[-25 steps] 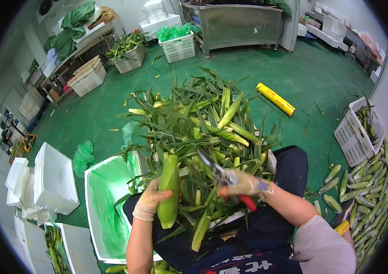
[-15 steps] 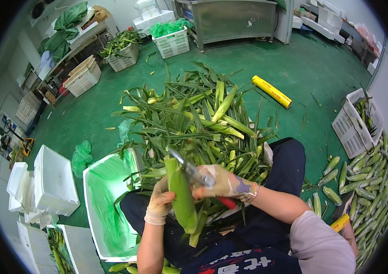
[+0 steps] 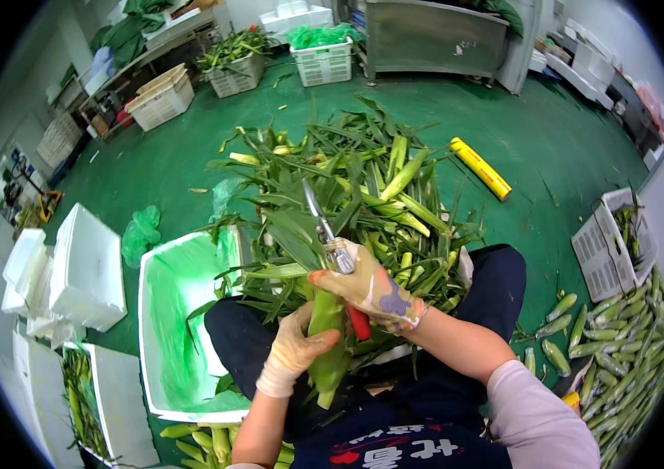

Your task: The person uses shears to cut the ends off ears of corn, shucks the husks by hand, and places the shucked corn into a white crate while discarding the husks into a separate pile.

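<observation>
My left hand, in a pale work glove, is wrapped round a green ear of corn with its husk on. The ear is held upright over my lap. In my right hand, gloved too, is a pair of pruning shears, metal blades pointing up and away, red handle low at the palm. The right thumb and fingertips press against the upper end of the ear, where long leaves stick up beside the blades. Just beyond both hands lies a large heap of corn leaves and husks.
Left of my knees stands a white foam box lined with green plastic; more foam boxes are further left. Wrapped corn ears are piled at right beside a white crate. A yellow roll lies beyond the heap.
The shears have gone from blurred beside the ear's top to steady and more upright. My right hand now touches the ear's upper end, where leaves replace the bare stalk end. The view has shifted.
</observation>
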`<state>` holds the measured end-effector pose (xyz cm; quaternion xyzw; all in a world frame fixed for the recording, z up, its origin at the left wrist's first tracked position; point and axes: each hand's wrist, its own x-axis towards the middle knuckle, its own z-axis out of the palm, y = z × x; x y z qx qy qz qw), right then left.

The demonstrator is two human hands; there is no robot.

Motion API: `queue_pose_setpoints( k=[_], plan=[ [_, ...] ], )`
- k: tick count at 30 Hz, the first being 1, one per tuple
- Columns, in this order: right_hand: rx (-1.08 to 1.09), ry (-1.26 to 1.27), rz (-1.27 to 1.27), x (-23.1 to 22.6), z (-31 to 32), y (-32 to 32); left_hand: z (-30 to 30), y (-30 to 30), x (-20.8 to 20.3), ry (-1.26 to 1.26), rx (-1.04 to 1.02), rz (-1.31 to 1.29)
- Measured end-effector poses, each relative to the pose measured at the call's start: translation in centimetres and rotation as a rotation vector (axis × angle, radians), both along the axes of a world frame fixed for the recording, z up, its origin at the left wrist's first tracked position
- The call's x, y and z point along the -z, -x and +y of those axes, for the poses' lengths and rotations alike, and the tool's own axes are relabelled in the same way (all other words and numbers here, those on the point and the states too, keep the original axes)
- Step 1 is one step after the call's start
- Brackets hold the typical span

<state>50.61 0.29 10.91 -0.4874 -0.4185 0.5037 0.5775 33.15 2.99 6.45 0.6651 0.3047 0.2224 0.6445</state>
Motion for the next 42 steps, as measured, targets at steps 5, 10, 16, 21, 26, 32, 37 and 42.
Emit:
queue_pose_setpoints(
  k=[5,10,16,21,26,32,37,42],
  plan=[
    [0.189,0.018,0.275,0.6,-0.8,5.4,-1.7,1.2,-1.1,-0.63,-0.689,-0.114],
    [0.504,-0.065,0.028,2.1,3.1,-1.5,0.2,13.5,0.8,-0.086,-1.294,-0.515],
    [0.335,0.286,-0.593,7.5,3.2,-17.2,-13.2,42.8,8.6,-0.275,-1.608,-0.016],
    [0.365,0.398,-1.391,5.7,0.3,-10.8,-18.5,42.8,11.0,0.055,-1.219,1.611],
    [0.17,0.26,-1.418,6.6,1.1,-4.3,-0.8,31.4,13.8,-0.352,-1.322,0.971],
    [-0.079,0.275,-1.536,7.7,2.6,-2.1,21.8,26.4,33.5,0.169,-0.778,1.148],
    [-0.061,0.552,-1.29,6.6,1.5,-2.4,24.5,23.8,35.8,0.355,-0.684,1.158],
    [-0.044,0.359,-1.386,7.2,-1.0,-3.3,22.7,25.9,28.3,0.63,-0.811,0.153]
  ],
)
